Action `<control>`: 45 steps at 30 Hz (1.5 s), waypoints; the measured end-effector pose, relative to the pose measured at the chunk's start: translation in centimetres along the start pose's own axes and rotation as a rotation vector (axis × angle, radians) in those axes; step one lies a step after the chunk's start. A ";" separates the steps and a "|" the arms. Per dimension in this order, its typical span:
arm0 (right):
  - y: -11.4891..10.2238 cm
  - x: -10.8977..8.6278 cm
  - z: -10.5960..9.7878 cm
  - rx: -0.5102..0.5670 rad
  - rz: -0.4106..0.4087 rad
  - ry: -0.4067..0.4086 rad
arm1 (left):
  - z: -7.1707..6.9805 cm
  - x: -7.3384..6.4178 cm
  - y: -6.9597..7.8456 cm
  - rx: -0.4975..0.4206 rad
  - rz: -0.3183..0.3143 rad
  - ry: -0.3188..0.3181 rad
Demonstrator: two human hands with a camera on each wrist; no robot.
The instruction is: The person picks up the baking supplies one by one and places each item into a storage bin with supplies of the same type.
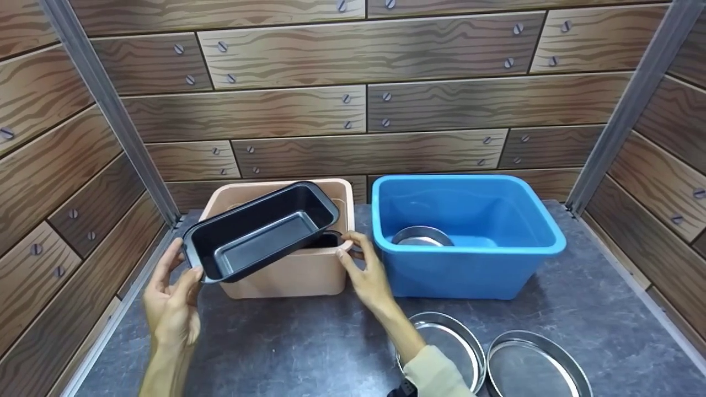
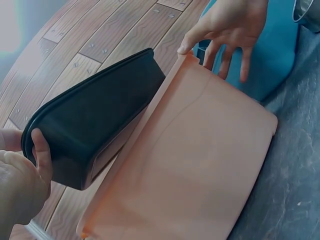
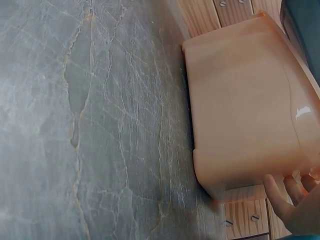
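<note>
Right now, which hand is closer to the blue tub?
Right. The right hand touches a corner of the peach tub, just beside the blue tub. The left hand is farther off, out to the left, holding the dark pan.

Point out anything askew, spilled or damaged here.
Nothing looks spilled or damaged. The black pan tilts over the tan bin instead of lying level, but the left hand holds it there, so that hardly seems odd.

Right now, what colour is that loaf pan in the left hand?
The loaf pan is black, with a greyish shine inside; best seen in the head view.
</note>
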State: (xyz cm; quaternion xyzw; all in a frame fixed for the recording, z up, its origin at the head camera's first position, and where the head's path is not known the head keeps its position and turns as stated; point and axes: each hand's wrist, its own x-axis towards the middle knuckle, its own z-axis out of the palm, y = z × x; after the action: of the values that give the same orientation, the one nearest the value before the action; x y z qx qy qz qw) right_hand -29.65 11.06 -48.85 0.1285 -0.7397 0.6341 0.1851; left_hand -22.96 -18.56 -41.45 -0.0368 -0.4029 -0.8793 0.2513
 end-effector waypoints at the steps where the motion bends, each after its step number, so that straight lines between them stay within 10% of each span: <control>1: 0.0 0.0 0.0 0.004 -0.003 0.001 | 0.1 0.1 0.0 0.004 0.000 0.005; 11: -0.1 -0.1 0.0 -0.005 -0.009 0.011 | 1.0 1.5 0.0 0.082 -0.006 0.051; 26: 0.1 -0.1 -0.1 0.003 -0.027 0.011 | 3.0 3.4 -0.8 0.429 -0.040 0.022; 34: 0.0 -0.1 -0.1 0.005 -0.017 0.004 | 3.5 3.6 -1.3 0.518 0.033 -0.022; 45: -0.1 -0.3 0.0 0.002 -0.009 0.006 | 4.7 4.3 -3.3 0.945 0.286 -0.161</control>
State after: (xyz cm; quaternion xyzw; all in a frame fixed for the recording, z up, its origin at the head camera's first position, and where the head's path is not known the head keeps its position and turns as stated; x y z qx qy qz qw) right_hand -29.29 11.00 -48.88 0.1301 -0.7380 0.6343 0.1900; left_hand -28.91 -15.07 -39.39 -0.0416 -0.7661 -0.5519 0.3268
